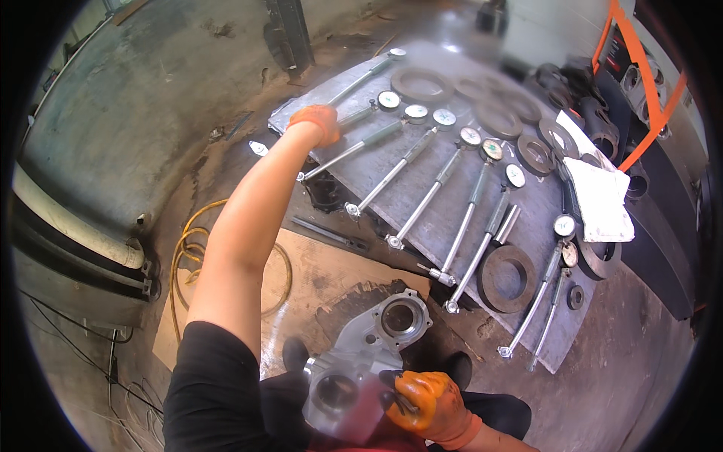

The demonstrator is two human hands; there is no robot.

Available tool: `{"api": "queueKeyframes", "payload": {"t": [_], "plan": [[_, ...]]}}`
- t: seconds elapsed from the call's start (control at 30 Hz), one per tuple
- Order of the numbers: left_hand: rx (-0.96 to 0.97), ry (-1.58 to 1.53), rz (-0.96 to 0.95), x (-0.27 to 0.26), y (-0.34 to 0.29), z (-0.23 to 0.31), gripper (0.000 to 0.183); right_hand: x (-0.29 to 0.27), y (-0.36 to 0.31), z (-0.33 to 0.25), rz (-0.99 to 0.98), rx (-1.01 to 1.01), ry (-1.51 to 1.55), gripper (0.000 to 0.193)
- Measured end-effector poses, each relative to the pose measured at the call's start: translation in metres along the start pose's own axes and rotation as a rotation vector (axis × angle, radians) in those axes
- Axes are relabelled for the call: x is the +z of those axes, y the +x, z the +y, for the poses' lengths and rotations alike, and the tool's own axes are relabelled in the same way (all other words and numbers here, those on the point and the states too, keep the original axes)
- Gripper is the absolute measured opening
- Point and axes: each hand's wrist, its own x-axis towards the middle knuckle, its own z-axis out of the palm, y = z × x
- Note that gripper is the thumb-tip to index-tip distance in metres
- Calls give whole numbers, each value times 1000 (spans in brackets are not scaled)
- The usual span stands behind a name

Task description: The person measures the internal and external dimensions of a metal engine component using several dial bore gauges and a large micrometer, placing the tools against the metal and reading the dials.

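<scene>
Up top, left hand (316, 123) fingers pinch a bore gauge (354, 147); right hand (428, 405) grips housing (361, 361).

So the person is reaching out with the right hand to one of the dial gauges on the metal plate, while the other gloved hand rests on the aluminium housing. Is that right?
Not quite: the head view shows the left hand reaching to a dial bore gauge on the metal plate. The right hand, also in an orange glove, is the one resting on the aluminium housing.

Single head-worn fisheye view, steeply downward, close over the metal plate (422, 203) and floor.
</scene>
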Motion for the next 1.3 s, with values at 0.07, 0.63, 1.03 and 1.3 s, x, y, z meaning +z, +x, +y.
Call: {"api": "queueKeyframes", "payload": {"t": [0.07,0.63,1.03,1.3], "plan": [[-30,-138,60,-22,-10,4,39,-3,6,-1,-48,23,5,18],[-16,-69,86,43,82,-80,40,-7,19,9,-24,28,42,15],[9,-205,618,-29,-185,-191,19,7,-10,-10,284,-80,58,21],[445,-405,746,-111,-443,-46,22,4,-41,-29,533,-124,597,52]]}}
